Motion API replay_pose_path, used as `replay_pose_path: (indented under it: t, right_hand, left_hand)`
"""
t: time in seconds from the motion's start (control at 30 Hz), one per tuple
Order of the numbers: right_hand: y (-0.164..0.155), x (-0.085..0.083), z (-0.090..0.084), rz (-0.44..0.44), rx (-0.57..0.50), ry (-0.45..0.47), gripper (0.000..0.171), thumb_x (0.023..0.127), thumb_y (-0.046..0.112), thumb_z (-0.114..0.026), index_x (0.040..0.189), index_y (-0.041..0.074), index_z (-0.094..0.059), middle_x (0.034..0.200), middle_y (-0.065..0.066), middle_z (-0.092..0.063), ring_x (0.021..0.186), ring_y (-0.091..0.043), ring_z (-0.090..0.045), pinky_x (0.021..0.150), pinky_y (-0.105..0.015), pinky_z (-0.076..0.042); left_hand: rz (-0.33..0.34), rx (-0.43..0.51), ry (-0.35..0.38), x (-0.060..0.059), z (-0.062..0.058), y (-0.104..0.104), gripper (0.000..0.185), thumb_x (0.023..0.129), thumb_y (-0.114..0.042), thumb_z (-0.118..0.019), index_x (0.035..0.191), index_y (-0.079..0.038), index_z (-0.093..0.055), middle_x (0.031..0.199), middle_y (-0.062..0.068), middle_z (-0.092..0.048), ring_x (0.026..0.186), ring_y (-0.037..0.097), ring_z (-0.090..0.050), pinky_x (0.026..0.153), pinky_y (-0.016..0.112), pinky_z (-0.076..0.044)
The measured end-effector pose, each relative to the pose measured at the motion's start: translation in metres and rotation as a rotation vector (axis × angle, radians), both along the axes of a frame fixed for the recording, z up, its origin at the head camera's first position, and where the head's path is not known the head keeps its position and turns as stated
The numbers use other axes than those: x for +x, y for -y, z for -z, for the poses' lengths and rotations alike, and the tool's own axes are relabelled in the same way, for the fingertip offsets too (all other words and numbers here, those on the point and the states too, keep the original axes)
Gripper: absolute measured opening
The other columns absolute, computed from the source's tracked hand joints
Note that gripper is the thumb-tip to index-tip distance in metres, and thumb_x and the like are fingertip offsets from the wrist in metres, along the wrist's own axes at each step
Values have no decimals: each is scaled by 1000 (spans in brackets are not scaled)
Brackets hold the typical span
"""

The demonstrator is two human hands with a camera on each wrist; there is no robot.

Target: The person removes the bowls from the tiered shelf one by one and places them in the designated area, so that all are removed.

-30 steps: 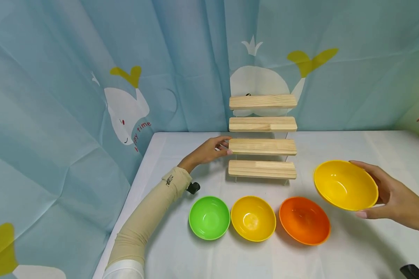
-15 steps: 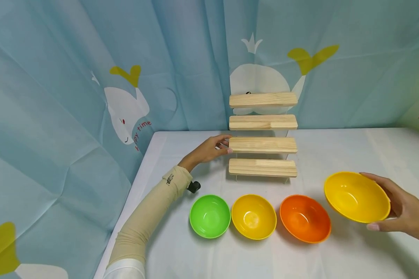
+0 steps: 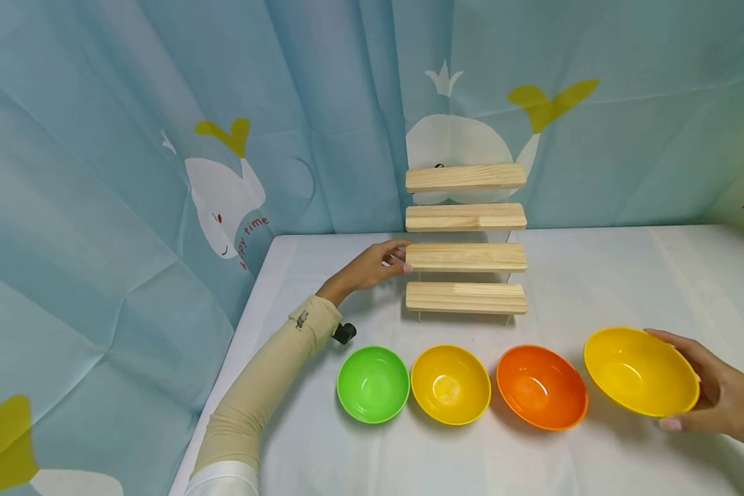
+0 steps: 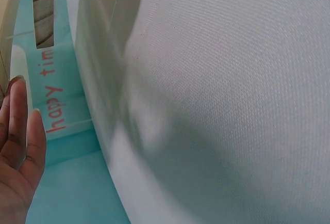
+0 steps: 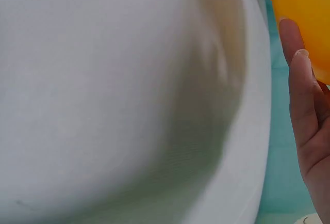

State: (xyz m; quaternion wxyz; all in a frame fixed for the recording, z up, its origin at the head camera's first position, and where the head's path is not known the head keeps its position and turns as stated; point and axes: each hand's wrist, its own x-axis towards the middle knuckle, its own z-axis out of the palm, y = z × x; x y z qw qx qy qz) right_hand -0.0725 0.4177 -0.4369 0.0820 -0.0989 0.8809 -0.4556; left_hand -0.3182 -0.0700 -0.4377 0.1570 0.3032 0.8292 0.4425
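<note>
Right hand: the right hand (image 3: 716, 399) sits at the right end of the bowl row, fingers curled round the far rim and thumb under the near rim of a large yellow plastic bowl (image 3: 640, 370); the right wrist view shows a finger lying straight along the bowl's yellow edge (image 5: 304, 12).

Large yellow bowl: tilted, opening turned toward the left and up, low over the white cloth-covered table (image 3: 595, 262) near its front right part; whether its base touches the cloth, I cannot tell.

Left hand: the left hand (image 3: 372, 267) is stretched toward the back of the table, fingertips touching the left end of the third pale wooden plank (image 3: 466, 256) of a four-step stand; fingers fairly straight, gripping nothing. The left wrist view shows them extended side by side (image 4: 20, 131).

Stepped stand: four pale wooden planks on clear supports, rising toward the back edge, with the lowest plank (image 3: 466, 297) nearest the bowls.

Bowl row: a small green plastic bowl (image 3: 373, 384), a smaller yellow plastic bowl (image 3: 450, 384) and an orange plastic bowl (image 3: 542, 388) sit upright along the front half of the table, rims just beside one another; the orange one lies just left of the held bowl.

Backdrop: a light blue curtain printed with white whales (image 3: 161, 138) hangs behind and to the left of the table.
</note>
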Motion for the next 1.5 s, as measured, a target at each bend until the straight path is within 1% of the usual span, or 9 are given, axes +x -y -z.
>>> replay_pose_path:
  t: [0.3,0.57,0.67,0.8,0.93,1.07,1.17,1.2,1.5]
  right_hand:
    - [-3,5,13,-9,19,-14,104,69,-16,-73,151,19,-19,129,28,-36,97,8,-53,69,-18,-54]
    - [-4,6,21,13,92,23,104,71,-8,-76,151,26,-17,125,33,-30,95,12,-47,69,-13,-51]
    - [-4,7,22,6,67,21,105,71,-10,-75,151,25,-16,122,31,-35,92,8,-54,68,-17,-53]
    - [-4,7,22,9,102,35,105,73,-7,-75,152,26,-14,117,34,-36,86,3,-57,65,-20,-54]
    - [-3,6,20,19,194,81,105,76,4,-77,151,33,-10,110,38,-33,83,3,-54,63,-20,-52]
    - [-2,5,18,22,225,97,104,76,7,-78,150,34,-9,107,38,-36,80,0,-54,63,-22,-52]
    - [-3,4,17,19,236,94,104,76,8,-78,150,33,-9,106,36,-37,80,0,-54,63,-22,-52]
    - [-3,4,17,20,244,97,105,76,8,-78,150,34,-9,109,31,-40,80,1,-54,63,-22,-52]
    - [-6,3,21,-17,228,67,108,75,6,-78,153,27,-7,113,41,-25,83,5,-52,63,-21,-52]
  left_hand:
    - [21,16,-12,0,0,1,64,93,-35,-61,146,-11,-36,125,6,-55,113,20,-52,95,31,-44]
    - [24,9,-10,0,-1,2,64,93,-36,-61,146,-11,-36,126,7,-55,113,21,-51,95,33,-44]
    - [22,3,-14,-1,0,3,64,93,-37,-60,147,-12,-36,126,7,-55,114,21,-51,95,32,-44]
    - [17,2,-10,-1,0,5,63,92,-40,-60,146,-17,-37,127,6,-54,114,21,-51,96,31,-43]
    - [14,-2,-6,-3,1,6,64,92,-41,-60,146,-17,-37,127,6,-53,115,20,-51,96,32,-44]
    - [15,3,3,-4,2,5,65,93,-39,-60,147,-14,-36,127,6,-53,115,20,-51,95,32,-44]
    - [16,9,1,-4,2,5,64,93,-38,-60,147,-12,-35,127,6,-53,115,21,-51,95,33,-44]
    - [16,9,0,-4,2,4,64,93,-37,-60,147,-12,-35,127,6,-53,115,21,-51,95,33,-44]
    - [8,-16,-25,0,0,4,63,94,-37,-58,147,-13,-34,126,5,-55,113,20,-52,92,33,-46]
